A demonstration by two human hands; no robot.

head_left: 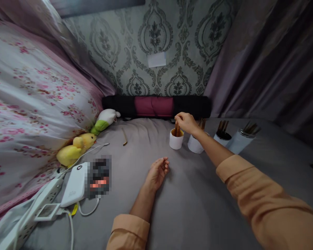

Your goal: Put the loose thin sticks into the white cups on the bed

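Observation:
My right hand (185, 122) is above a white cup (176, 142) with a yellowish inside. Its fingers are pinched at the top of the thin brown sticks (177, 130) standing in that cup; how many it grips is hidden. Just to the right, partly behind my forearm, a second white cup (195, 145) holds more brown sticks. My left hand (158, 172) lies on the grey sheet (187, 208) nearer to me, fingers loosely curled, with nothing in it. A thin brown stick with a bent end (124, 136) lies alone on the sheet to the left.
Two more white containers with sticks, a shorter one (221, 140) and a taller one (238, 143), stand at the right. Plush toys (77, 147), a white power bank (74, 185), a power strip (39, 205) and cables are at the left. A black and maroon roll (153, 106) lies along the wall.

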